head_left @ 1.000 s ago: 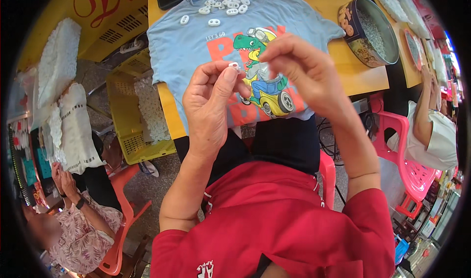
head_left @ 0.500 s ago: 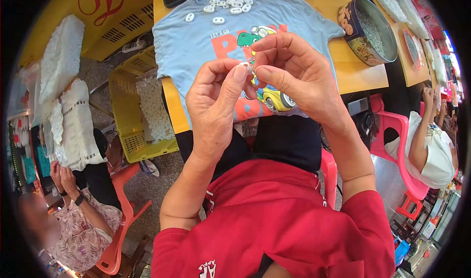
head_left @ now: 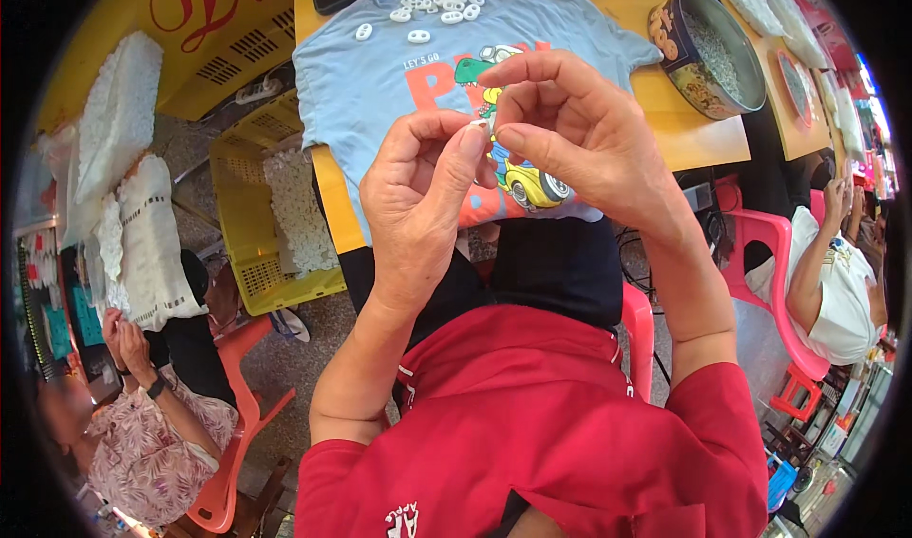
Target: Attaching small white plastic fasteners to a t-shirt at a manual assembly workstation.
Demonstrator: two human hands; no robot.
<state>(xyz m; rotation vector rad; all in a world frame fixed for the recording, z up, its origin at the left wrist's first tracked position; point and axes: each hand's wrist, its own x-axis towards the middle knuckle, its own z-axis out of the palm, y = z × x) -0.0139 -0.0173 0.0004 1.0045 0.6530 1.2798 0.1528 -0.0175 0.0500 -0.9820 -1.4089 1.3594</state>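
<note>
My left hand (head_left: 418, 172) is closed in a pinch above the blue T-shirt (head_left: 356, 82). A small white plastic piece (head_left: 484, 124) shows between its thumb and fingertip, mostly covered. Close against it, my right hand (head_left: 594, 139) has its thumb and a finger drawn together; whatever is between them is too small to make out. Its forefinger arches above. Beyond my hands, several white oval pieces with two holes (head_left: 442, 3) lie in a loose pile on the shirt, and two oval pieces sit apart, nearer me.
At the right of the yellow table (head_left: 703, 144) stands a round tin (head_left: 668, 63) of small silvery bits. A yellow crate (head_left: 242, 225) with white material is on the floor at left. A co-worker's hands (head_left: 128, 343) are at far left; another person (head_left: 831, 291) sits at right.
My hands stay together at nearly the same spot. The right hand has lifted and turned slightly, and more of the small white piece shows. The view has shifted a little.
</note>
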